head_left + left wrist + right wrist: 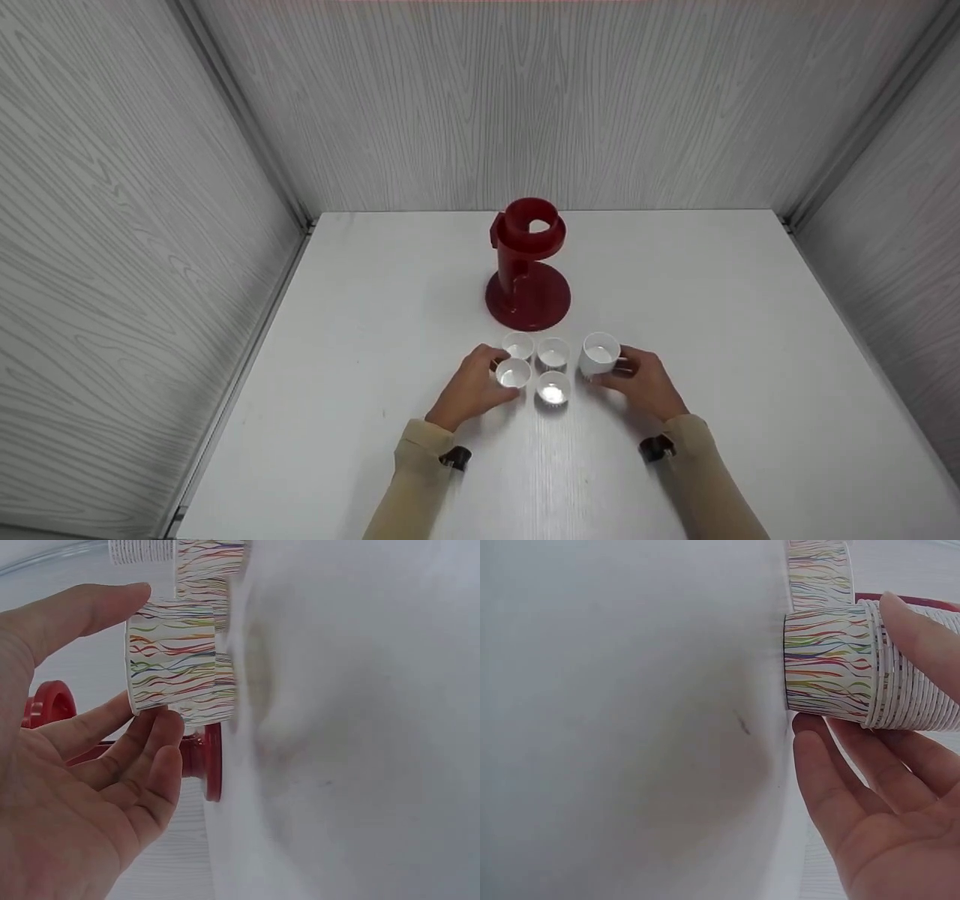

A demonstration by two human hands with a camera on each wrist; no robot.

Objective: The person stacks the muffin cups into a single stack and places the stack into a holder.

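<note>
Paper cups on the table (375, 315): left hand (471, 388) pinches 1 cup (514, 373); right hand (645, 384) grips the stack (600, 354).

My head view looks down from 6 o'clock toward 12; both wrist views sit close, rolled sideways, sharing the red stand (528, 262) beyond.

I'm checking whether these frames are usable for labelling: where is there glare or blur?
Head view: sharp, even light, glare inside the paper cups. Left wrist view: the table is a soft blur, while the left hand and its cup are sharp. Right wrist view: table blurred, stack of cups crisp.
</note>
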